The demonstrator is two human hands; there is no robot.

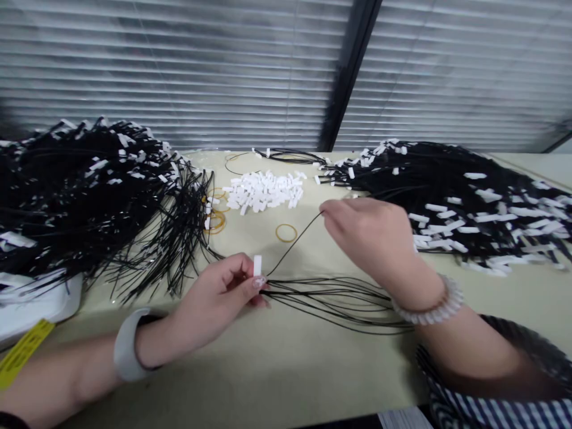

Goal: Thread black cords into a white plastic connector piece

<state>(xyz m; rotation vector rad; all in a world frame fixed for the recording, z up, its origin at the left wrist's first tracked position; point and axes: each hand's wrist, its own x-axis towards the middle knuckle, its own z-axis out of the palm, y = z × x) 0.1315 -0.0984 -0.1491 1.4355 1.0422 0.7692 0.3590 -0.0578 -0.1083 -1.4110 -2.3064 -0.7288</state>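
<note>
My left hand [232, 286] is closed on a bundle of thin black cables [330, 292], which run off to the right and pass under my right forearm. A white plastic piece [257, 266] stands up at the left fingertips. Above the bundle, my right hand [366, 238] pinches a single black cable [295, 241] by its end. That cable slants up from the left fingers, pulled straight and apart from the others. Beneath it on the table lies a yellow rubber band [286, 233].
A pile of small white pieces [263, 190] lies in the middle. Large heaps of black cables [89, 185] with white ends fill the left, and another cable heap [447, 179] the right. More rubber bands [217, 221] lie by the left heap. Blinds [179, 71] hang behind the table.
</note>
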